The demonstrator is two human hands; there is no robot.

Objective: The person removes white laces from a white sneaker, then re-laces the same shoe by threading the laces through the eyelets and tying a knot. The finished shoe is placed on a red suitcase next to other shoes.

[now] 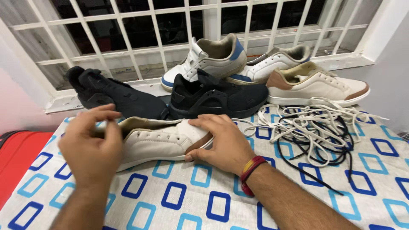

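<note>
Fingers first: the right hand (226,142) has its fingers spread and curled over the brown toe end of a cream sneaker (157,142), thumb tucked down by the sole, so it's gripping the front of the shoe. The wrist behind it wears a red and yellow thread band (250,171), and the forearm runs off toward the lower right corner. The left hand (91,145) sits at the heel end of the same shoe, back of the hand toward the camera, fingers loosely bent with the index and thumb up near the collar. Honestly can't tell if it's actually pinching the shoe or just resting against it, since the hand hides the contact. Its forearm drops straight down to the bottom edge.

The cream sneaker lies on its side on a white cloth with blue squares (179,200), toe pointing right, eyelets bare. Just behind it are two black sneakers (213,96), one toward the left hand and one right above the right hand. Further back against the barred window (140,30) are a pair of white sneakers with blue trim (213,59) and a second cream sneaker (317,85). A tangle of white and black laces (317,125) lies near the right hand, to its right. A red thing (19,157) peeks in at the left edge.
</note>
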